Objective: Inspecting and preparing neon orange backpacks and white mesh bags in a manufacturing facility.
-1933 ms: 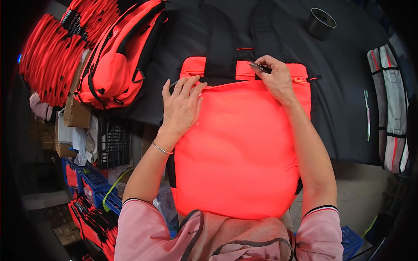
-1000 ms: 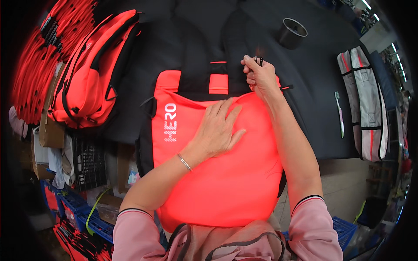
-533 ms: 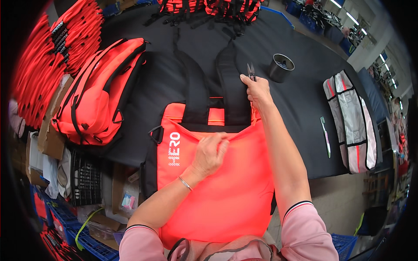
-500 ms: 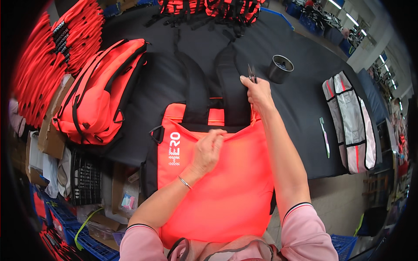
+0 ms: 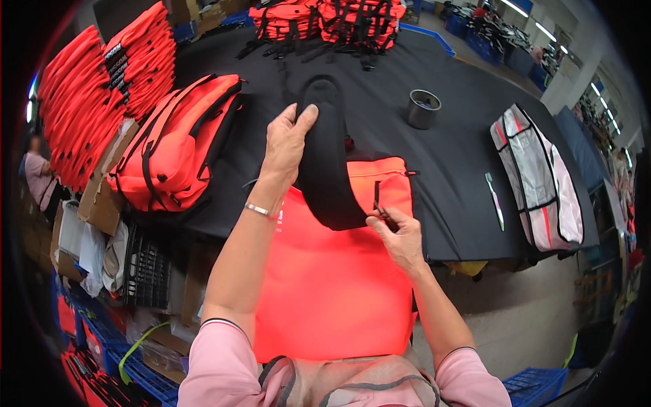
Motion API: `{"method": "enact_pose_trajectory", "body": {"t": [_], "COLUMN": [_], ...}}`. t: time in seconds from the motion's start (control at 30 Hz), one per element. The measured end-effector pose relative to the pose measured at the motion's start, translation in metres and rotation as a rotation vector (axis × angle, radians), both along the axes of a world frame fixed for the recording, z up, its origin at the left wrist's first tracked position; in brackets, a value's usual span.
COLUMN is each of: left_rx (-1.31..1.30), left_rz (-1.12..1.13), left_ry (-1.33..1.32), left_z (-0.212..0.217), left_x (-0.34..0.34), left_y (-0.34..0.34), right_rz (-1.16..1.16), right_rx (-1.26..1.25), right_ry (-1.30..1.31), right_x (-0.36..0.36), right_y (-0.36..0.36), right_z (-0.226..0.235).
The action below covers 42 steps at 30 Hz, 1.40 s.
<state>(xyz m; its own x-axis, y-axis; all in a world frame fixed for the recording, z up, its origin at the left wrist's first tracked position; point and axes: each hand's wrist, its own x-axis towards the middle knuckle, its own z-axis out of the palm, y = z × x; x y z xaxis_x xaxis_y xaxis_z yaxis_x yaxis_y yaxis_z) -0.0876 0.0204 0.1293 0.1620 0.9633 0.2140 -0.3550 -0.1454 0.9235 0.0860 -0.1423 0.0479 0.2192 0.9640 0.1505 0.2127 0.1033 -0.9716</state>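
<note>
A bright orange-red backpack (image 5: 332,292) lies in front of me, its lower end against my body. My left hand (image 5: 285,142) is closed on a wide black shoulder strap (image 5: 322,149), thumb on top, holding it up near its far end. The strap curves down to the bag beside my other hand. In my right hand (image 5: 401,239) is a pair of small thread snips (image 5: 388,218), mostly covered by the fingers. They are close to the strap's lower edge and the bag's orange top panel; whether the blades touch cannot be made out.
Another orange backpack (image 5: 180,146) stands at the left, before stacked orange pieces (image 5: 85,112). On the black-covered table (image 5: 447,183) are a dark cup (image 5: 424,112), a toothbrush (image 5: 495,201) and a grey-pink bag (image 5: 539,176). More orange bags (image 5: 359,24) sit at the far edge.
My left hand has gone from the bag's front up to the strap, now lifted and bent leftward. My right hand has come down and nearer with the snips.
</note>
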Motion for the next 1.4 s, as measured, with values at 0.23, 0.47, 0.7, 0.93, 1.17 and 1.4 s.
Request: {"method": "enact_pose_trajectory", "body": {"t": [0.23,0.47,0.7,0.93,1.17,1.4], "left_rx": [0.000,0.089,0.615,0.580,0.352,0.457], "left_rz": [-0.633,-0.739,-0.520,-0.373,-0.310,-0.321], "left_ry": [0.229,0.504,0.569,0.583,0.602,0.583], "left_z": [-0.037,-0.047,-0.058,-0.085,-0.089,-0.084], "left_x": [0.027,0.042,0.054,0.047,0.041,0.047], "left_y": [-0.128,-0.154,-0.167,-0.176,-0.181,-0.187], "right_rz": [-0.226,-0.223,0.058,0.000,-0.351,-0.315], "right_rx": [0.189,0.100,-0.289,-0.340,-0.039,-0.073], "right_ry": [0.280,0.253,0.808,0.556,0.249,0.122], "right_x": [0.020,0.042,0.046,0.048,0.037,0.024], "right_y": [-0.049,-0.079,-0.081,-0.106,-0.151,-0.156], "right_z": [0.049,0.034,0.004,0.003,0.000,0.006]}}
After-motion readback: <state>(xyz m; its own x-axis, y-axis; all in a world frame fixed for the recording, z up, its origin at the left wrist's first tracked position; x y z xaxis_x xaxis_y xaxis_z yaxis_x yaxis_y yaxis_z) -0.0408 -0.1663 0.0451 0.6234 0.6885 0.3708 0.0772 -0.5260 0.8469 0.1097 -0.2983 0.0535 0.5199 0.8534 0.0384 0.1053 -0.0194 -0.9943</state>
